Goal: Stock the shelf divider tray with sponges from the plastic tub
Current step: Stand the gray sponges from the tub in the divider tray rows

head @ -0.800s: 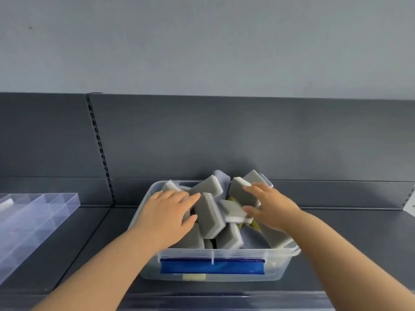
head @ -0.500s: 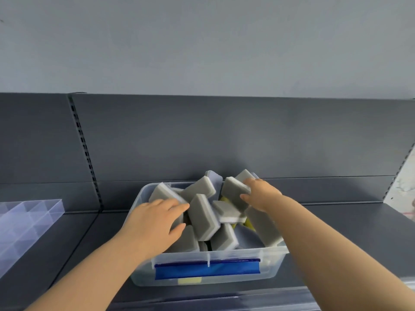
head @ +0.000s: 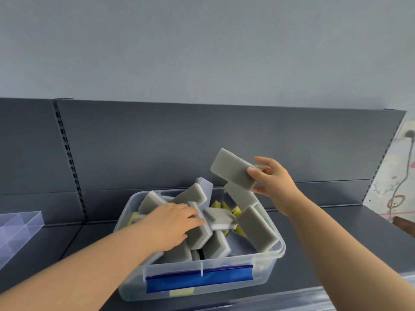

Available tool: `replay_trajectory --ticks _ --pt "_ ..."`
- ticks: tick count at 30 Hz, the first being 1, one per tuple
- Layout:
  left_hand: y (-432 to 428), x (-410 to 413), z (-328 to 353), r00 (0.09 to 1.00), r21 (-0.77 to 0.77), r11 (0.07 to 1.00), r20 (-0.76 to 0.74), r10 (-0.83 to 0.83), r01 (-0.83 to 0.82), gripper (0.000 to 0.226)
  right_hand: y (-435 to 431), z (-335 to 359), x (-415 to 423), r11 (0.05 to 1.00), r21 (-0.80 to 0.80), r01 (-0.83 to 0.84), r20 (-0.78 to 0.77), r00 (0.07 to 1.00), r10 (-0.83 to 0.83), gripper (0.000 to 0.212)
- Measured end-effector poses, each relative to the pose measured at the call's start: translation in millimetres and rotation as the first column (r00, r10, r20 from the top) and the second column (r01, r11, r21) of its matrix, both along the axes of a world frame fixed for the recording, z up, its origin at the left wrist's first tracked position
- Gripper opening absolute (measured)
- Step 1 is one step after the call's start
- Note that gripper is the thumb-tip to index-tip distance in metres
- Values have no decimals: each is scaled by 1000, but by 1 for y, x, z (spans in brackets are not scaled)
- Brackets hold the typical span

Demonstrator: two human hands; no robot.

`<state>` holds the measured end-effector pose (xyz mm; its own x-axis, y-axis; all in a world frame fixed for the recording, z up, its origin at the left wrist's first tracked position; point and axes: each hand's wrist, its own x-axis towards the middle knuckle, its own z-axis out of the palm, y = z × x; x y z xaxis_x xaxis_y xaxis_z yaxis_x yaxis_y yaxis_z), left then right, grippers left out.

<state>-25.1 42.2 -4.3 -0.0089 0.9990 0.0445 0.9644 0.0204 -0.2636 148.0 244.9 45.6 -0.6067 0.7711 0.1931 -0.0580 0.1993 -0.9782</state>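
The right hand (head: 271,182) had lifted a grey sponge (head: 233,171), pinched endwise, clear of the plastic tub (head: 265,272) (bound next for the divider tray (head: 20,223)); the left hand (head: 170,223) gripped another sponge (head: 201,233) inside.

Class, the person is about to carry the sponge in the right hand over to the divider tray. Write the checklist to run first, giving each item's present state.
1. Grip: the right hand pinches one end of the sponge. Ok.
2. Height: the sponge is above the rim of the tub. Ok.
3. The left hand has its own sponge: cannot tell; it lies on the pile.
4. The tray has free compartments: cannot tell; mostly out of frame.
5. The shelf between tub and tray is unobstructed. Ok.
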Motion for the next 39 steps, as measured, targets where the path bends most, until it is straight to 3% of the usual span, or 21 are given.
replay_trajectory --ticks 3,9,13,16,19,23,25,27,29,31,32,35,37,39 --pt "33 5 2 987 -83 993 -133 -95 85 61 -9 -2 18 994 -105 -33 -27 999 30 40" --pt "65 7 6 970 -162 982 -207 -128 95 35 -18 -27 35 983 -182 -9 17 1000 13 41" --pt "64 -4 13 987 -188 978 -115 -111 88 28 -15 -40 39 996 -52 72 130 989 -65 46" --pt "60 -13 10 999 -225 974 -39 -22 13 52 -9 -46 38 995 13 102 177 979 -102 43" --pt "58 -10 3 995 -211 976 -91 34 -53 67 -10 -50 31 994 60 93 215 971 -104 37" --pt "58 -6 1 975 -101 994 -223 24 -48 54 -15 -62 26 988 129 83 268 956 -116 35" --pt "53 -12 10 976 -11 1000 -217 -3 1 44 -14 -62 28 975 176 132 263 949 -176 37" --pt "47 -18 22 998 110 994 -58 31 -25 37 -13 -58 31 960 212 185 241 942 -235 42" --pt "41 -20 34 945 205 961 304 117 -185 38 -12 -52 31 950 238 201 228 939 -256 43" --pt "37 -18 37 708 221 902 696 120 -370 42 -13 -47 30 945 283 164 245 940 -237 41" --pt "36 -16 35 581 200 883 808 97 -425 48 -15 -45 28 943 306 135 253 943 -217 39" --pt "31 -6 25 356 152 886 934 15 -438 74 -24 -39 22 928 367 69 248 954 -169 39" --pt "27 2 18 348 156 897 938 -3 -413 72 -28 -37 17 893 447 46 240 956 -169 39" --pt "24 9 14 439 205 879 899 5 -430 59 -32 -37 14 863 505 25 233 958 -164 37"
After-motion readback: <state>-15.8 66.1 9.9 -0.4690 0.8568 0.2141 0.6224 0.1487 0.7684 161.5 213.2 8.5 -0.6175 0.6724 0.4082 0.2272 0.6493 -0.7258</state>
